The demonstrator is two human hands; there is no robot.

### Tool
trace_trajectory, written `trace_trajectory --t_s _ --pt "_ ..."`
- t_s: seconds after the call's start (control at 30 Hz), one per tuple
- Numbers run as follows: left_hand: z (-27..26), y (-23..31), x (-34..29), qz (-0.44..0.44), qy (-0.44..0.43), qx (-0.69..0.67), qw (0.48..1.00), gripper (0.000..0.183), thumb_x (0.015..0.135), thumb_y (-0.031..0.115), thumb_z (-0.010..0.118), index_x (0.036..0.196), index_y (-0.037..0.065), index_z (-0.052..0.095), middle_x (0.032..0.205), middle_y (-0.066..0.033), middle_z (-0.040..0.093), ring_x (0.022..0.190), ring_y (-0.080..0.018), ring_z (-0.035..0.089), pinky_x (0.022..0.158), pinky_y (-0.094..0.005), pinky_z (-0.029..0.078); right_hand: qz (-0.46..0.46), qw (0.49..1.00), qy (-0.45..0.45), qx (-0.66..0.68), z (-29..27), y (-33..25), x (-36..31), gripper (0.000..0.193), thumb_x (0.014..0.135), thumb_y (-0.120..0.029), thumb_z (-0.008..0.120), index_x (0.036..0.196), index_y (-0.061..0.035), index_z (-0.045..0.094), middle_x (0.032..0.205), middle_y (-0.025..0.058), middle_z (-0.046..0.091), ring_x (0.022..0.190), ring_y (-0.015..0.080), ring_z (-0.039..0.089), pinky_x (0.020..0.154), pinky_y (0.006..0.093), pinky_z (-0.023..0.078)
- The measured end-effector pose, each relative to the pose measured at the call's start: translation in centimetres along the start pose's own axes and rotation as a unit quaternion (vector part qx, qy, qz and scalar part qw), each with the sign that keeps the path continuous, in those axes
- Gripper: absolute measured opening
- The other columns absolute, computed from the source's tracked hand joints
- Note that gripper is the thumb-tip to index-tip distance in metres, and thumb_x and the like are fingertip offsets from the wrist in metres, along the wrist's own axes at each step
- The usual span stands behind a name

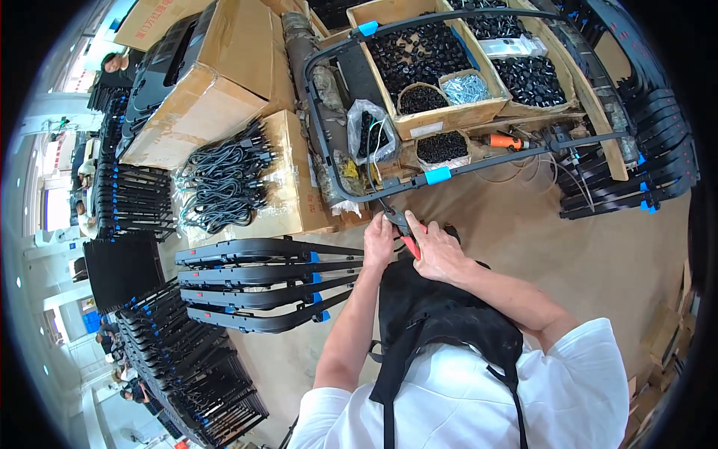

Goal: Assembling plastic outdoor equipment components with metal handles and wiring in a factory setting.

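Observation:
My right hand (441,253) is wrapped round a pair of red-handled pliers (410,245), whose dark jaws point up and left toward my left fingers. Pinched closed at those jaws, my left hand (380,238) grips what looks like a thin black cable (384,203) coming down from the frame's near edge. What the jaws bite on is too small to tell. Just beyond both hands, a large black rectangular frame (389,194) with blue tape (438,175) rests across the workbench. Light thin wires (373,153) hang near its left corner, beside a clear plastic bag (372,129) of black parts.
Wooden bins (416,56) hold black caps and silver screws (465,89). An orange-and-black power tool (505,141) lies on the bench. At left are bundled black cables (229,178) on a carton (293,161) and stacked black frames (254,277). More frames (658,150) stand right.

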State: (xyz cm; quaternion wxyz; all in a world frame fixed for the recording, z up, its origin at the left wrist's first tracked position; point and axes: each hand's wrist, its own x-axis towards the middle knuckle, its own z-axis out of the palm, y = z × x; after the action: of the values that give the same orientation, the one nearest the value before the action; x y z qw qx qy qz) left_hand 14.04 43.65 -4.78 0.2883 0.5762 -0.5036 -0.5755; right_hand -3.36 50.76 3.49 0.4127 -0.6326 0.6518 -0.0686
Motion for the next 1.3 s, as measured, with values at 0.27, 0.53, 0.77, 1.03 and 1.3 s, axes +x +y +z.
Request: trace_trajectory --t_s 0.27,0.53,0.77,1.03,1.3 --pt "-6.3 9.2 5.1 0.258 0.107 0.415 0.866 0.03 0.103 0.03 0.059 0.105 0.006 0.076 0.096 -0.0166 0.077 0.094 -0.035 0.072 0.089 -0.0494 0.052 -0.007 0.988 0.139 -0.06 2.2 -2.4 -1.0 0.084 0.089 -0.012 0.067 0.166 -0.027 0.035 0.108 0.0266 0.058 0.092 0.0451 0.069 0.079 0.0535 0.058" --pt "-4.6 8.9 11.6 0.246 -0.122 0.54 0.796 0.044 0.105 0.041 0.052 0.097 0.003 0.073 0.098 -0.0271 0.076 0.097 -0.0457 0.073 0.091 -0.0556 0.053 0.08 0.962 0.233 -0.122 5.5 -6.2 0.9 0.079 0.091 -0.011 0.066 0.163 -0.03 0.041 0.109 0.0245 0.056 0.087 0.0418 0.069 0.07 0.049 0.06" --pt "-3.7 7.7 11.7 0.233 -0.047 0.487 0.84 0.044 0.106 0.04 0.05 0.1 0.003 0.074 0.1 -0.028 0.075 0.098 -0.048 0.072 0.091 -0.0566 0.055 0.193 0.947 0.225 -0.121 8.4 -10.2 3.6 0.087 0.087 -0.01 0.068 0.166 -0.024 0.034 0.113 0.0243 0.055 0.094 0.041 0.068 0.076 0.049 0.061" --pt "-4.1 7.6 11.5 0.203 -0.027 0.456 0.866 0.045 0.104 0.041 0.052 0.099 0.002 0.075 0.103 -0.027 0.075 0.101 -0.0473 0.071 0.093 -0.0552 0.054 0.04 0.946 0.181 0.266 8.3 -3.8 2.9 0.105 0.076 -0.005 0.064 0.171 -0.0262 0.024 0.1 0.0145 0.06 0.087 0.0303 0.068 0.08 0.0448 0.056" --pt "-3.2 7.9 11.9 0.186 -0.026 0.445 0.875 0.045 0.104 0.04 0.053 0.097 0.002 0.074 0.101 -0.0264 0.075 0.1 -0.0465 0.072 0.091 -0.0556 0.054 0.082 0.92 0.06 0.379 8.4 -1.0 4.8 0.092 0.083 -0.007 0.056 0.169 -0.0091 0.024 0.139 0.0225 0.062 0.118 0.034 0.065 0.096 0.043 0.052"
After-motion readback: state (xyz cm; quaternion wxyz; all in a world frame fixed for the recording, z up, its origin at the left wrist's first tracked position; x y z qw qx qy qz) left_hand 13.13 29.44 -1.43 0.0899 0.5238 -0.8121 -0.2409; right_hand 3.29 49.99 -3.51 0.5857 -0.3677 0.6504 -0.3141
